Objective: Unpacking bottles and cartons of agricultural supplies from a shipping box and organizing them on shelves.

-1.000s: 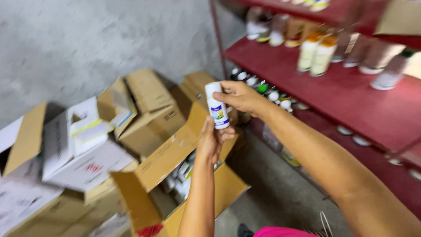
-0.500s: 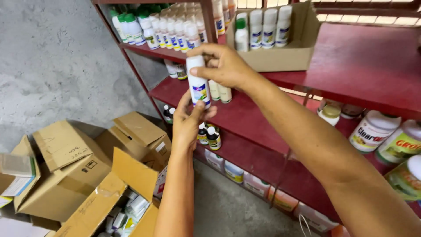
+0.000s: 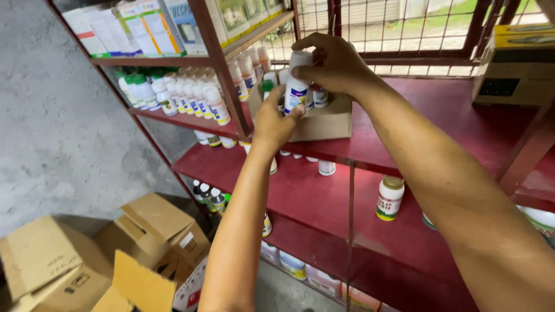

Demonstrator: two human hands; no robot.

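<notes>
- A person stands at a red metal shelf unit (image 3: 462, 133) and holds a small white bottle (image 3: 296, 86) up with both hands, over an open cardboard tray (image 3: 324, 122) on a shelf.
- The right hand (image 3: 332, 63) is closed around the top of the bottle, fingers curled over its white cap.
- The left hand (image 3: 274, 118) is under it, fingertips pressed to the lower part of the bottle and its blue and white label; the palm faces away from the camera.
- The bottle is upright, just above the tray's front wall, with other white bottles (image 3: 272, 81) standing in the tray behind it.
- To the left of the tray, on a neighbouring shelf, a packed row of white bottles (image 3: 191, 95) stands, some with green caps.
- Above that row, flat printed boxes (image 3: 139, 26) stand on edge.
- On the shelf below the tray, 1 white jar with a tan lid (image 3: 389, 198) stands alone, with a few small bottles (image 3: 209, 198) lower to the left.
- On the floor at lower left, open cardboard boxes (image 3: 156, 225) sit against a grey concrete wall (image 3: 58, 133).
- Behind the shelves, a red barred window (image 3: 404, 29) shows grass outside.
- A dark and yellow box (image 3: 517, 63) rests at the upper right.
</notes>
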